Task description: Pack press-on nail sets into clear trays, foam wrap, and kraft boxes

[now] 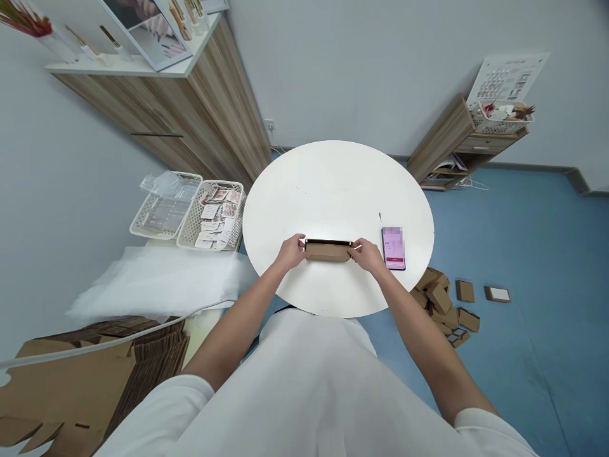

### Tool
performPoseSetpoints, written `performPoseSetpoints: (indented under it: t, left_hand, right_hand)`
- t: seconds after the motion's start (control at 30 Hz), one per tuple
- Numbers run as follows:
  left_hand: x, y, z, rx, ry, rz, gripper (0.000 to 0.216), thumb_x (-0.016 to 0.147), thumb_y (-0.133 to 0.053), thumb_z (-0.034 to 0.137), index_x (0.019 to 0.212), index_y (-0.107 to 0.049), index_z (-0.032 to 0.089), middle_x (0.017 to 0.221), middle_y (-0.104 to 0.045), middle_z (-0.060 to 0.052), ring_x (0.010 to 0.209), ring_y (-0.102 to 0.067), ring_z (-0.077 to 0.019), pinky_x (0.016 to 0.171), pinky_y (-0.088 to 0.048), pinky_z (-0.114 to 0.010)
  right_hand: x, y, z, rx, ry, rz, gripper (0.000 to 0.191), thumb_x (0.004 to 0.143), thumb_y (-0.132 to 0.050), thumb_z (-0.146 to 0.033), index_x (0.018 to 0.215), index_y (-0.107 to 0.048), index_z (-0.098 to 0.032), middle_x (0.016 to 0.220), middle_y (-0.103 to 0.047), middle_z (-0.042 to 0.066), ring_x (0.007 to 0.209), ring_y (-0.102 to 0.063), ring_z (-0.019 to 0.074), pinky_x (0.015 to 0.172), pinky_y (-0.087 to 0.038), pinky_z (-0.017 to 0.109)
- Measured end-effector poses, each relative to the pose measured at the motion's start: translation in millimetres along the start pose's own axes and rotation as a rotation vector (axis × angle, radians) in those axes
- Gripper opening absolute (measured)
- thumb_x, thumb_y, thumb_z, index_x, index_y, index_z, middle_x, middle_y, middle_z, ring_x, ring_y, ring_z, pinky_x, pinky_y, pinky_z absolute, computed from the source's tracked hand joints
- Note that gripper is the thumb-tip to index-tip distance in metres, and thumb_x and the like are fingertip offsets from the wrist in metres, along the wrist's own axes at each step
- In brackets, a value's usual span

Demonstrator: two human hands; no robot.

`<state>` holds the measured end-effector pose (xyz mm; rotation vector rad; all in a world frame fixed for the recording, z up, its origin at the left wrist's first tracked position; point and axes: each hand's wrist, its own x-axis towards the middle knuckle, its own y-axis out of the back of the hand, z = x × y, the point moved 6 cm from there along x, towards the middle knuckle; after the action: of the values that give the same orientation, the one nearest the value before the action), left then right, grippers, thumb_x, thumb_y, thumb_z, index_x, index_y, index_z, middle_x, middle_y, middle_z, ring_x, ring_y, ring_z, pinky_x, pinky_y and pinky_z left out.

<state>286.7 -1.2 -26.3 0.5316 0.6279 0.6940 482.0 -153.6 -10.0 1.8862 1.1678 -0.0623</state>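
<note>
Partly curled hands (292,252) (368,255) on cardboard (328,252)

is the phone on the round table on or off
On: the phone lies face up on the white table, its display lit pink with a red bar toward the bottom.

One held box (328,253), one phone (393,249), one round table (337,184), three white baskets (499,127).

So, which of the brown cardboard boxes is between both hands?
The narrow brown cardboard box over the round white table, left hand and right hand at its ends; the other boxes lie on the blue floor.
</note>
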Motion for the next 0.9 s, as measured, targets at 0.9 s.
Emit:
performPoseSetpoints:
  t: [0.9]
  left_hand:
    - [-5.0,9.7,2.2,-0.148,-0.018,-0.065,0.036,0.080,-0.043,0.047,0.101,-0.058,0.022,0.097,-0.061,-0.004,0.078,-0.060,-0.0154,0.071,-0.045,-0.028]
  right_hand:
    - [5.4,-4.5,1.8,0.307,0.092,-0.136,0.032,0.082,-0.044,-0.040,0.102,-0.059,-0.021,0.107,-0.060,0.006,0.080,-0.061,0.0132,0.066,-0.049,0.024]
